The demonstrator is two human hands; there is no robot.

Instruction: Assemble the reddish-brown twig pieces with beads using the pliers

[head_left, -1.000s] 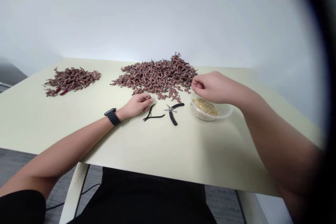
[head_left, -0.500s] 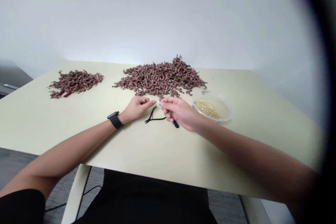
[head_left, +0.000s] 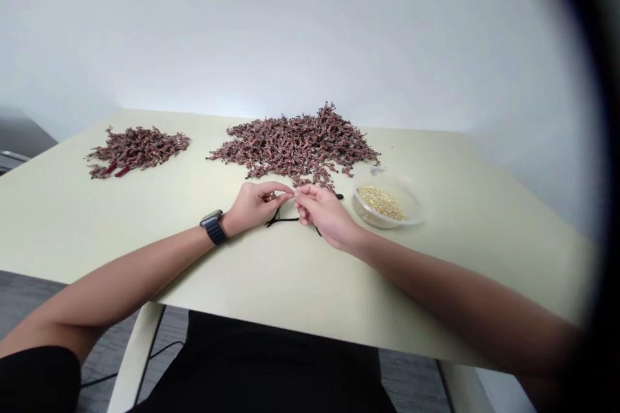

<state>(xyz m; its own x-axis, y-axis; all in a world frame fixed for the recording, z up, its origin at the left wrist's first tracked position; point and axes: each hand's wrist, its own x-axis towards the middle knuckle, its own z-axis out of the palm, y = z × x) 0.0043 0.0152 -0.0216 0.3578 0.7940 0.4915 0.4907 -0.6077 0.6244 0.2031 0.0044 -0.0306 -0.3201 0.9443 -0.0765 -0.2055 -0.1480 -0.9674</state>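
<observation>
My left hand (head_left: 256, 208) and my right hand (head_left: 325, 213) meet fingertip to fingertip near the middle of the table. Each is closed in a pinch, and whatever lies between the tips is too small to make out. Beneath them rests a pair of black-handled nippers (head_left: 279, 221), partly covered by my right hand. Just beyond the fingers spreads a large heap of small reddish-brown twisted pieces (head_left: 300, 145). To the right of my right hand stands a clear plastic bowl (head_left: 411, 218) holding small gold-coloured bits (head_left: 382, 202).
A smaller heap of similar brown pieces (head_left: 140, 150), with two dark red strips (head_left: 122, 171) at its front, lies on the left of the pale table (head_left: 232, 284). A white wall (head_left: 290, 26) rises behind the table. My left wrist wears a dark watch (head_left: 213, 226).
My right hand has moved slightly left and down, and its fingertips now meet those of my left hand. The left hand's thumb and forefinger have come forward into a pinch.
</observation>
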